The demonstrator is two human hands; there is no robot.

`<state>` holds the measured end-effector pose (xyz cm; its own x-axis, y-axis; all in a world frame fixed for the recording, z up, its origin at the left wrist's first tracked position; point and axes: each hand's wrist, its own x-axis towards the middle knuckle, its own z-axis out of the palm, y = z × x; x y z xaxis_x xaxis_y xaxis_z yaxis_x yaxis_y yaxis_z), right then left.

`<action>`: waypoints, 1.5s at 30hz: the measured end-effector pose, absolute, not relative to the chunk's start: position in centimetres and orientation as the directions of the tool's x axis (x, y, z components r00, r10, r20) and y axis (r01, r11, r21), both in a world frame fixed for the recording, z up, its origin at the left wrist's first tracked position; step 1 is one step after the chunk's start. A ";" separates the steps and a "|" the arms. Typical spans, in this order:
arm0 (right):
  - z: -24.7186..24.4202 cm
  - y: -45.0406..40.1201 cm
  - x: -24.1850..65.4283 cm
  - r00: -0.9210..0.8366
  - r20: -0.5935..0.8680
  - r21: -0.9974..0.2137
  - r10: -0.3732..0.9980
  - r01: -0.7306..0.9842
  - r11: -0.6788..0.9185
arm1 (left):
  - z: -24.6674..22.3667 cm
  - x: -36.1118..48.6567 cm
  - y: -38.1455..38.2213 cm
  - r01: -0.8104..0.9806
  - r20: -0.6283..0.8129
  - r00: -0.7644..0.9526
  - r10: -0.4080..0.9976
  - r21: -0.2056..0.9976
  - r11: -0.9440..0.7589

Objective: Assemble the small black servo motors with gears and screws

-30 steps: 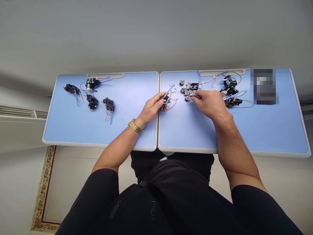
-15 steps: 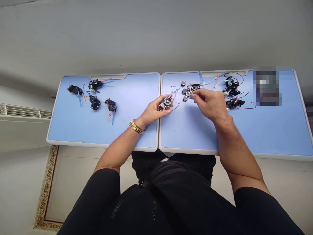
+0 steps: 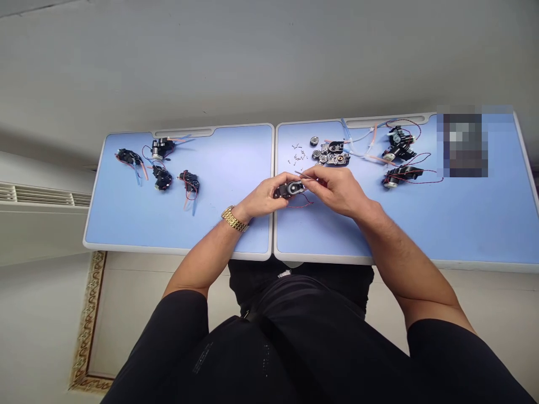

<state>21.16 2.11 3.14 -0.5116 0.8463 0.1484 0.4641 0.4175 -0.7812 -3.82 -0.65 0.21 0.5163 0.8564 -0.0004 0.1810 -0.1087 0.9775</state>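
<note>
Left hand: The left hand [image 3: 263, 201] was closed around a small motor box [image 3: 290, 190] made of black and silver parts. A gold watch [image 3: 234, 219] sat on that wrist.

Right hand: The right hand [image 3: 340, 192] pinched a thin metal tool [image 3: 306, 174] just above the box.

Box place: The box was held up over the middle of the counter [image 3: 227, 168], where its two halves meet. A thin red wire [image 3: 301, 206] lay under it.

Close by: Tiny screws [image 3: 297, 155] lay toward the back edge, beside round metal wheels [image 3: 314, 141] and open gear parts [image 3: 332, 154].

Right end: Three black motors [image 3: 399, 150] with wires lay there.

Left end: Four more black motors [image 3: 162, 163] lay there.
</note>
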 end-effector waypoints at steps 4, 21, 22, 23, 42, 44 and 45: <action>3.4 2.2 21.1 -0.488 0.037 -0.861 0.872 0.428 0.276 | 0.8 -3.6 -0.8 0.237 0.006 0.484 0.875 0.962 -0.138; 3.3 2.5 21.0 -0.528 -0.270 -0.960 0.805 0.217 -0.180 | 0.2 -3.5 -0.6 0.182 0.136 0.480 0.866 0.951 -0.250; 3.3 2.4 21.0 -0.526 -0.264 -0.962 0.808 0.207 -0.179 | 0.2 -3.4 -0.6 0.174 0.124 0.465 0.876 0.958 -0.228; 3.2 2.4 20.9 -0.524 -0.257 -0.964 0.812 0.198 -0.177 | 0.1 -3.4 -0.7 0.164 0.112 0.448 0.887 0.965 -0.205; 3.2 2.8 21.1 -0.435 -0.091 -0.948 0.896 0.312 0.056 | -0.2 -2.8 -0.9 0.282 0.145 0.364 0.920 0.924 -0.258; 3.0 2.9 21.0 -0.432 -0.076 -0.955 0.899 0.292 0.059 | 0.1 -2.8 -1.1 0.271 0.112 0.366 0.924 0.937 -0.221; 2.9 2.9 21.0 -0.426 -0.066 -0.957 0.902 0.282 0.063 | 0.2 -2.8 -1.2 0.244 0.088 0.377 0.922 0.951 -0.191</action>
